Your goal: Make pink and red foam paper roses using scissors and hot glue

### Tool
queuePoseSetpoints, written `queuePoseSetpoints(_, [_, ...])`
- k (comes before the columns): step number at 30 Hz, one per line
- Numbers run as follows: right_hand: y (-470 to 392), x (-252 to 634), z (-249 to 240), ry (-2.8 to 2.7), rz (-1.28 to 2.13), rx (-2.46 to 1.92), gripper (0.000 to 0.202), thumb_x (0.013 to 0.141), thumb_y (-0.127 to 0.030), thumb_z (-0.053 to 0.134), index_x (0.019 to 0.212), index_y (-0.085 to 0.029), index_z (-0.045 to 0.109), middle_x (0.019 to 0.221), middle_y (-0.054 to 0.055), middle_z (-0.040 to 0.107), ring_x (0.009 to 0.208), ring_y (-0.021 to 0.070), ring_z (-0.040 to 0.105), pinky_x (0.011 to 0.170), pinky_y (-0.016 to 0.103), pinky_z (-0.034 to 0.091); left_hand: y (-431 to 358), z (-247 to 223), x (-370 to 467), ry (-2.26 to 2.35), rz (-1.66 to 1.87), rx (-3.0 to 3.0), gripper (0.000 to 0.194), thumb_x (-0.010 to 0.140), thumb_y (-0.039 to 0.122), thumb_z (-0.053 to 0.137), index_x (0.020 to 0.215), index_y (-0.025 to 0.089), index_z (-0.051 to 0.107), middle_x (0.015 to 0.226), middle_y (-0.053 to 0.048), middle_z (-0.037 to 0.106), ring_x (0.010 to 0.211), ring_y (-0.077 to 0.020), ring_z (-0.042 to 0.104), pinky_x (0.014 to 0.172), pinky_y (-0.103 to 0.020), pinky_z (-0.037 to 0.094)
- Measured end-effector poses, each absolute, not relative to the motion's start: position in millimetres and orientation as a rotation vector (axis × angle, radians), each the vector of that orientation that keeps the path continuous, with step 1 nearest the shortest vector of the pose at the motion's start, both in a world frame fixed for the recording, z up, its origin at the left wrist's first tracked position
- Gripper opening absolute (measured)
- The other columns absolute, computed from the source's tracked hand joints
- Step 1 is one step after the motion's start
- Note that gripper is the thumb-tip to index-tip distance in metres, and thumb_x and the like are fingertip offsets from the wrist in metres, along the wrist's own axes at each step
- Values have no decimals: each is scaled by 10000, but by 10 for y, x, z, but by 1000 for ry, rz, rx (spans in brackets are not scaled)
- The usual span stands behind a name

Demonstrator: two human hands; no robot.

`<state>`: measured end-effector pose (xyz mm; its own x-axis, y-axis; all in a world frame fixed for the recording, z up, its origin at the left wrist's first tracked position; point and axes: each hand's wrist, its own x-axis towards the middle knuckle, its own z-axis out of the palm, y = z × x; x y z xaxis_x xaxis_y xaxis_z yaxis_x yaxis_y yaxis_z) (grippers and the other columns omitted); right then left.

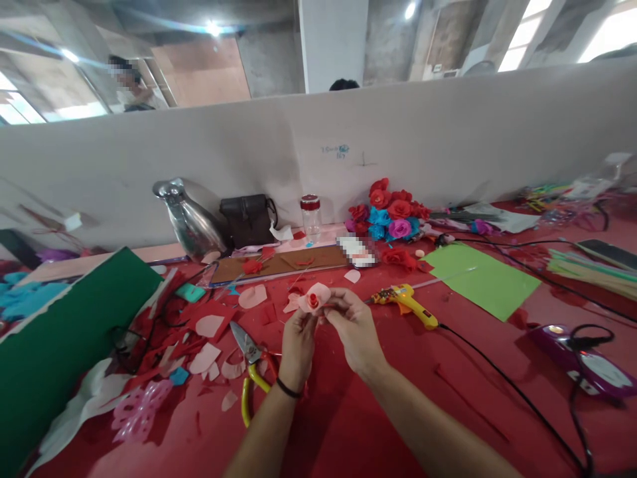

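A small paper flower with pink petals around a red rolled centre is held up above the red table. My left hand grips it from below, fingers closed around its base. At its right side my right hand pinches the edge of a pink petal between thumb and fingers. Shears with yellow and red handles lie open-bladed just left of my left hand. Right of my right hand rests a yellow hot glue gun, its nozzle toward the hand. Loose pink petals and red scraps are scattered to the left.
A green board stands at the left. Behind are a steel jug, a dark bag, a glass jar and a paper-flower bunch. A light-green sheet, cables and a purple power strip lie right.
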<state>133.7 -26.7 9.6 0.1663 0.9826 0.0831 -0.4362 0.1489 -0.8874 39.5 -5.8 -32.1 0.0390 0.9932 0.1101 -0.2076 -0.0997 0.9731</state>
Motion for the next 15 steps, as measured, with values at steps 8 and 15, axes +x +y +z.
queuePoseSetpoints(8, [-251, 1333, 68, -837, 1244, -878, 83, 660, -204, 639, 738, -179, 624, 640, -4, 665, 505, 110, 586, 476, 213, 416, -63, -354, 390, 971, 1395, 1092, 236, 709, 362, 629, 813, 152, 656, 802, -48, 661, 764, -169, 581, 732, -284, 454])
queuePoseSetpoints(15, [-239, 1393, 96, -970, 1159, -946, 58, 651, -196, 648, 708, -194, 638, 609, -32, 627, 510, 104, 557, 526, 224, 439, -55, -369, 396, 952, 1367, 1111, 171, 711, 328, 624, 728, 160, 648, 730, -21, 642, 712, -147, 553, 726, -266, 440])
